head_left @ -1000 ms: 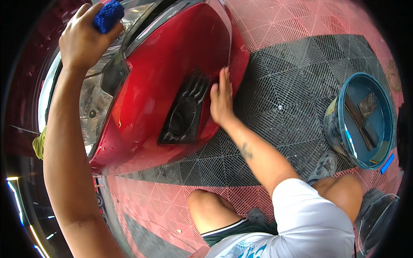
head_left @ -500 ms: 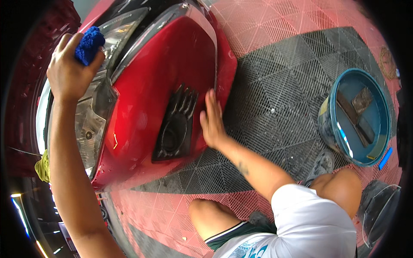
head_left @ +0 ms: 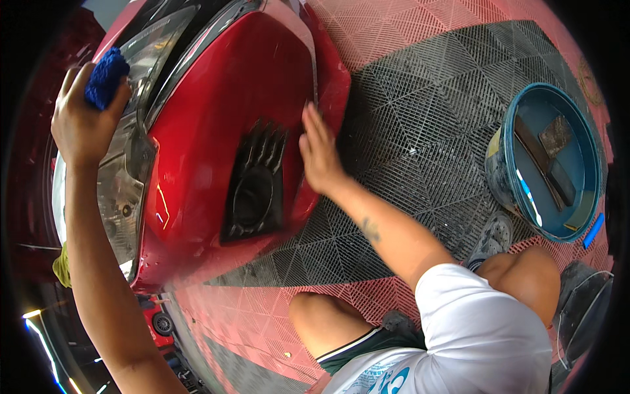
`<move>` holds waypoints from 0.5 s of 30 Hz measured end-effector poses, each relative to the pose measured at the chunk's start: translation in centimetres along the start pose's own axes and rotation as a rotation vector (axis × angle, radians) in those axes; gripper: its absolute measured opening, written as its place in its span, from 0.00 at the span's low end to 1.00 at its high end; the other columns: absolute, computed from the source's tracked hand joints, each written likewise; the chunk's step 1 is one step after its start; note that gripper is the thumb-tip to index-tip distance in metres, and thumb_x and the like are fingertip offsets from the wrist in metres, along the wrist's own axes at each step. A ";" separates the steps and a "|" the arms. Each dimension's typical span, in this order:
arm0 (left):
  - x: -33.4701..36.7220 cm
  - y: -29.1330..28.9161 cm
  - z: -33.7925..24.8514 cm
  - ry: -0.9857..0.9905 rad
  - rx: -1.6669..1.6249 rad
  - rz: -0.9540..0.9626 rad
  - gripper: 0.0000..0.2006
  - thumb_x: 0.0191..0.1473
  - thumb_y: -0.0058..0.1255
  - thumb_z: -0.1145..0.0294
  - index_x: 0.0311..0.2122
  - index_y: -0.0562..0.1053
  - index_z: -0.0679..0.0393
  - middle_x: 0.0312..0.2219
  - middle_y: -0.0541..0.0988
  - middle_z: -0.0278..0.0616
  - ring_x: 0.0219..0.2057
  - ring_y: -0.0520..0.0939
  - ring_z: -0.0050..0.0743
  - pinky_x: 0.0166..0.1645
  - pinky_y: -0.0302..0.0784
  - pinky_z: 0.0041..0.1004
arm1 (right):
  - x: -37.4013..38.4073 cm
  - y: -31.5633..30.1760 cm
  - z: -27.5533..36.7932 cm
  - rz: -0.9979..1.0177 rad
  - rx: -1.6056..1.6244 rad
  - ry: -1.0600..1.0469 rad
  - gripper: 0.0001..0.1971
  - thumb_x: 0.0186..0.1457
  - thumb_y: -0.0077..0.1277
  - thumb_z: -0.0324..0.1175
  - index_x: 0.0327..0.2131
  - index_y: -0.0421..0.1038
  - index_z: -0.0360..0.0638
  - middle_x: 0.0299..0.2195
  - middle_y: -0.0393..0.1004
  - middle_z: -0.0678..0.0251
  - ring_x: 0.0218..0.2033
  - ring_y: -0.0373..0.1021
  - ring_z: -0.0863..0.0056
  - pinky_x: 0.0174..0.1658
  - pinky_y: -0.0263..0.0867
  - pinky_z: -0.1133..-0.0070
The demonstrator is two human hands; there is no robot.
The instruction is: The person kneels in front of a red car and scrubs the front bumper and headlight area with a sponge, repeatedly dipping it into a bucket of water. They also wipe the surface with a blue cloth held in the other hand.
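Observation:
A bunched blue microfiber cloth (head_left: pixel 106 77) sits between the thumb and fingers of my left hand (head_left: pixel 80 131), which is raised over the car's clear headlight (head_left: pixel 121 187). Whether the cloth touches the lens I cannot tell. My right hand (head_left: pixel 320 154) lies along the right side of the glossy red bumper (head_left: pixel 197 157), its fingers straight and nothing in them. Left of that hand is a black fog-light recess (head_left: pixel 252 194) with a slatted trim above it.
At the right stands a blue-rimmed bucket (head_left: pixel 512 177) of water with flat dark blocks inside. A blue strip (head_left: pixel 593 231) lies beside it. Grey and red grid tiles (head_left: pixel 420 118) cover the floor. A yellow-green cloth (head_left: pixel 62 266) hangs at the left.
The view has shifted, so the car and bucket sit a little higher. My right hand has slid slightly farther up the bumper's edge. The blue cloth stays in my left hand.

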State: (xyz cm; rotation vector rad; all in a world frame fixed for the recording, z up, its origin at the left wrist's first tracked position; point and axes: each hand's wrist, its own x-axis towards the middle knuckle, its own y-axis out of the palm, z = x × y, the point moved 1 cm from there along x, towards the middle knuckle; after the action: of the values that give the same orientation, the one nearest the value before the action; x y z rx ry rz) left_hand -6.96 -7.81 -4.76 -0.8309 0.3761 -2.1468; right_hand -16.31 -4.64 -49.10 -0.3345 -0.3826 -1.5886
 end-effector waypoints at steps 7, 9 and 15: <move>-0.4 0.2 1.0 0.039 0.006 0.002 0.27 0.51 0.68 0.49 0.51 0.81 0.55 0.47 0.83 0.42 0.45 0.86 0.54 0.47 0.81 0.43 | 0.5 0.5 0.0 0.009 -0.003 0.007 0.30 0.75 0.37 0.38 0.75 0.48 0.38 0.76 0.47 0.49 0.78 0.43 0.54 0.76 0.37 0.53; 0.0 0.4 0.5 -0.023 0.026 0.075 0.28 0.51 0.68 0.47 0.52 0.81 0.56 0.47 0.84 0.42 0.46 0.86 0.53 0.48 0.81 0.42 | 6.0 -0.8 -0.9 -0.035 -0.052 0.011 0.29 0.76 0.36 0.41 0.73 0.53 0.38 0.75 0.52 0.49 0.77 0.46 0.52 0.75 0.40 0.53; -0.2 -0.2 1.5 0.033 0.026 0.026 0.28 0.51 0.68 0.47 0.52 0.80 0.54 0.46 0.83 0.41 0.46 0.85 0.52 0.47 0.81 0.44 | -3.5 0.5 -0.4 0.215 0.036 0.118 0.33 0.76 0.34 0.42 0.77 0.41 0.41 0.79 0.38 0.53 0.79 0.37 0.54 0.75 0.35 0.48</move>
State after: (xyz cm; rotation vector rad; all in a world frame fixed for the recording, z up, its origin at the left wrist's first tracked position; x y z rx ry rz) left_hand -5.96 -7.53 -3.65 -0.7731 0.3726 -2.1390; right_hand -15.65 -1.68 -50.94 -0.2441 -0.2746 -1.3818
